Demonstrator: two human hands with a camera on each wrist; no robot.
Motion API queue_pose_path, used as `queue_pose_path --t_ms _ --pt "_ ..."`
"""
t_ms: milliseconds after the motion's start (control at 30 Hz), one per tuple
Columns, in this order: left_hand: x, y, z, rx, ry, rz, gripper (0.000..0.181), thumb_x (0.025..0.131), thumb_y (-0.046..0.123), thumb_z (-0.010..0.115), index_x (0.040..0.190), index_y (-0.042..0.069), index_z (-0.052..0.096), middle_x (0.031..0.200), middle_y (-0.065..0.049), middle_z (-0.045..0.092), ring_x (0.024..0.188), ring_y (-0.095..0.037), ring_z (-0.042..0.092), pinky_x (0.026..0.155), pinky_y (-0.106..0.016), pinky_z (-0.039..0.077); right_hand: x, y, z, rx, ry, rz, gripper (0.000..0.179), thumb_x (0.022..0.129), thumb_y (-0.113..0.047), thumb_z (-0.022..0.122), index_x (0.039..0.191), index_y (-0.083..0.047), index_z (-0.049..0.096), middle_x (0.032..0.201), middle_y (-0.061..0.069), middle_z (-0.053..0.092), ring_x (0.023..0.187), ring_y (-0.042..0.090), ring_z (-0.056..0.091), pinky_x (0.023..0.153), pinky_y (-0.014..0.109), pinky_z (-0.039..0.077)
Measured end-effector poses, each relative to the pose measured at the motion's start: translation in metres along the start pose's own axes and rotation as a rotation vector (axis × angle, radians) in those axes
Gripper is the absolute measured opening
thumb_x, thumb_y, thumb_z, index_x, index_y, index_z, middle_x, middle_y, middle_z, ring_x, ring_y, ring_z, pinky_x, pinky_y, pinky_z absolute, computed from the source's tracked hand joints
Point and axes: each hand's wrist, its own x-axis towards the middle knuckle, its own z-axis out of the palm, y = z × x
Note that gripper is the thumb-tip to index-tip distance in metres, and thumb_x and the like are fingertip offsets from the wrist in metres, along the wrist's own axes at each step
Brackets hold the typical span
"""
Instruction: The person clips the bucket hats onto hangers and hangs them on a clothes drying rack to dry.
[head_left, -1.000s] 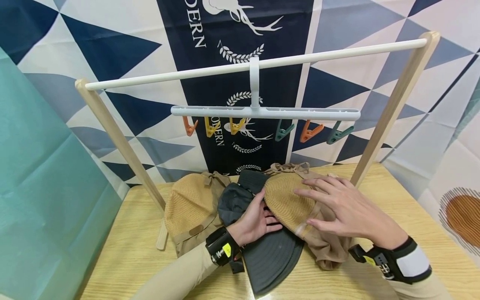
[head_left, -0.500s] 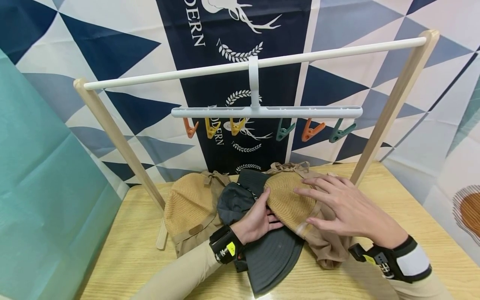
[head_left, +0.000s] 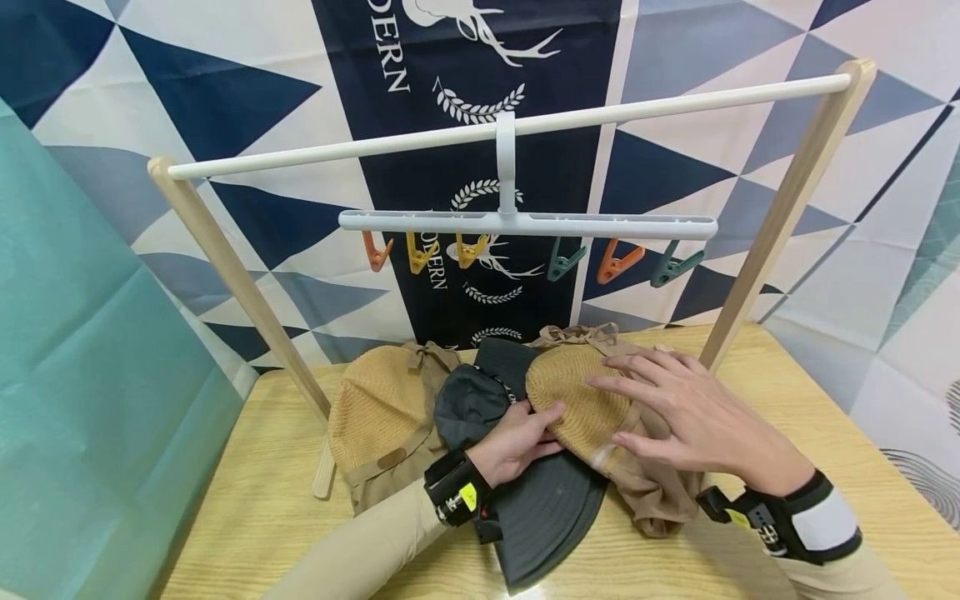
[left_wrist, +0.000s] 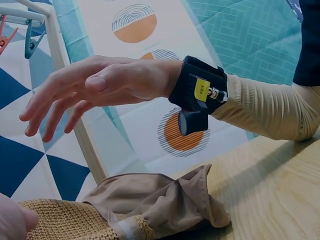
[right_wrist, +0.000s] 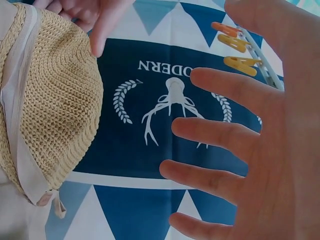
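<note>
In the head view, my left hand [head_left: 517,443] grips the edge of a tan straw sun hat [head_left: 573,396], its thumb on the woven crown and its fingers curled by the edge. Above that hat's right side hovers my right hand [head_left: 686,412], fingers spread and holding nothing. The hat has a brown cloth brim [left_wrist: 155,197], which shows in the left wrist view. A dark grey hat [head_left: 551,512] lies partly beneath my left hand. Farther left is another straw hat [head_left: 378,408] with a brown cloth brim.
Over the hats, a pale hanger [head_left: 525,223] hangs from the white rail [head_left: 375,148] of a wooden rack. Several coloured clips [head_left: 564,260] hang below it. A patterned cloth [head_left: 273,208] covers the wall behind the wooden table [head_left: 247,500].
My left thumb has come down onto the straw hat's crown, and the left fingers, earlier stretched out, have curled in. My right hand has stayed in place.
</note>
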Motion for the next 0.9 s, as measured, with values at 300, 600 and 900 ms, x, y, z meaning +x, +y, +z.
queue_pose_path --t_ms 300,600,900 --pt "-0.0027 0.0013 0.0022 0.051 0.038 0.013 0.033 0.114 0.018 0.067 0.141 -0.001 0.062 0.127 -0.015 0.078 0.108 -0.014 0.076 0.089 -0.029 0.061 0.0008 -0.0019 -0.0013 0.0 -0.01 0.006 0.071 0.083 -0.043 0.092 0.15 -0.03 0.072 0.149 0.005 0.072 0.131 0.031 0.068 0.093 0.058 0.055" --pt "-0.0046 -0.0009 0.0031 0.074 0.086 0.015 0.028 0.11 0.008 0.071 0.136 -0.001 0.064 0.12 -0.014 0.077 0.102 -0.016 0.079 0.081 -0.025 0.062 -0.001 -0.0028 -0.0013 -0.003 0.002 -0.007 0.06 0.094 -0.051 0.084 0.149 -0.031 0.072 0.149 0.002 0.073 0.128 0.029 0.068 0.091 0.058 0.055" --pt "-0.0055 -0.0011 0.002 0.093 0.096 0.039 0.027 0.106 0.0 0.071 0.133 -0.002 0.065 0.115 -0.013 0.077 0.105 -0.022 0.082 0.081 -0.027 0.067 -0.0018 -0.0019 -0.001 -0.005 0.005 0.003 0.066 0.088 -0.044 0.089 0.151 -0.03 0.071 0.149 0.002 0.073 0.129 0.028 0.069 0.091 0.055 0.055"
